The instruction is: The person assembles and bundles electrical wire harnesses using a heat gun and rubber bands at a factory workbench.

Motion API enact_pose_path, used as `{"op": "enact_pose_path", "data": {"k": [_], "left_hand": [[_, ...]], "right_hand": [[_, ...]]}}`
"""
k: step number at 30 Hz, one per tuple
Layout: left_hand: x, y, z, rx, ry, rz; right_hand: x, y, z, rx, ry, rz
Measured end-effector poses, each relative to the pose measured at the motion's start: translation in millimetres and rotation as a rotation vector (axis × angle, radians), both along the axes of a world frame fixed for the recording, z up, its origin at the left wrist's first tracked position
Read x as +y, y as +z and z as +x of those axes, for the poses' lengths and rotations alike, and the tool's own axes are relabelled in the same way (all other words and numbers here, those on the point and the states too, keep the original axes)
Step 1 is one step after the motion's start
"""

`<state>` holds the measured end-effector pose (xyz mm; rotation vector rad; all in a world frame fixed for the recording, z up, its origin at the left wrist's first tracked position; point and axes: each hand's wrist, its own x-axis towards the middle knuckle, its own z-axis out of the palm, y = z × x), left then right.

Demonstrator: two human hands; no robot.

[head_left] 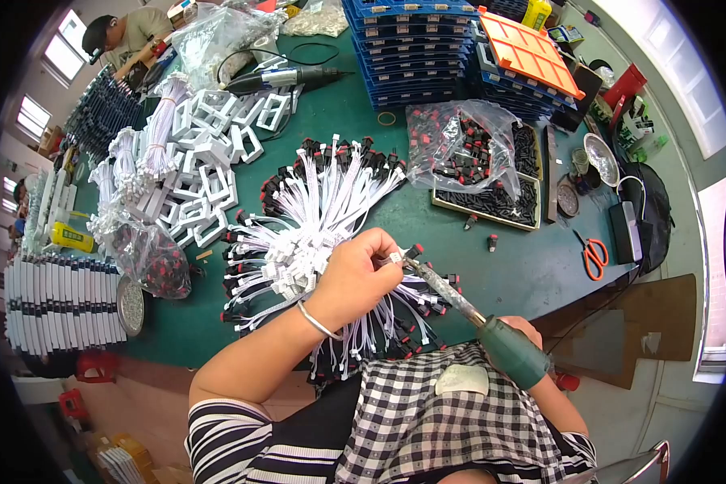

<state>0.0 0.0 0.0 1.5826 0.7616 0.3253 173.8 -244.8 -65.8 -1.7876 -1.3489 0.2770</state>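
My left hand (pixel 361 270) is closed in a pinch at the near middle of the table. Between thumb and forefinger it holds a small black-and-red switch (pixel 416 250) with a white lead. My right hand (pixel 526 329) is wrapped round the green handle of a soldering iron (pixel 515 353), which partly hides its fingers. The iron's stained metal barrel slants up and left, its tip close to the switch; I cannot tell whether they touch. Under and beyond my left hand lies a fanned pile of white cables (pixel 315 242) with white plugs inward and black-and-red switches around the outside.
A plastic bag of red-and-black switches (pixel 464 149) lies over a tray of black parts (pixel 500 211). Orange-handled scissors (pixel 594 258) lie at right. Blue trays (pixel 411 56) are stacked at the back. White frames (pixel 210 194) and a black tool (pixel 286 78) lie left. A person works far left.
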Motion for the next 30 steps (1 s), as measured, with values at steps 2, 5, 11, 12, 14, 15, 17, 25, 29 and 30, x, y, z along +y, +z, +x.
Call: {"op": "enact_pose_path", "data": {"k": [2, 5, 11, 12, 14, 15, 17, 25, 29, 30], "left_hand": [[-1, 0, -2, -0.011, 0.004, 0.012], [0, -1, 2, -0.014, -0.004, 0.031], [1, 0, 3, 0.013, 0.002, 0.057], [0, 1, 3, 0.014, 0.002, 0.057], [-1, 2, 3, -0.015, 0.037, 0.015], [0, 1, 0, -0.008, 0.045, 0.016], [0, 3, -1, -0.030, -0.024, 0.004], [-1, 5, -3, -0.046, -0.003, 0.000], [1, 1, -1, -0.058, 0.062, -0.008], [1, 0, 3, -0.066, 0.050, -0.008]], "right_hand": [[1, -1, -1, -0.013, 0.016, -0.091], [6, 2, -2, -0.107, -0.032, -0.026], [-3, 5, 2, 0.276, 0.043, -0.014], [-5, 6, 5, 0.276, 0.044, -0.015], [-8, 9, 10, 0.446, 0.052, -0.057], [3, 37, 9, 0.471, 0.113, -0.155], [26, 50, -3, 1.009, 0.047, 0.089], [85, 68, -9, 0.863, 0.133, 0.161], [40, 63, 11, 0.506, 0.165, -0.208], [22, 46, 17, 0.654, 0.190, -0.109]]}}
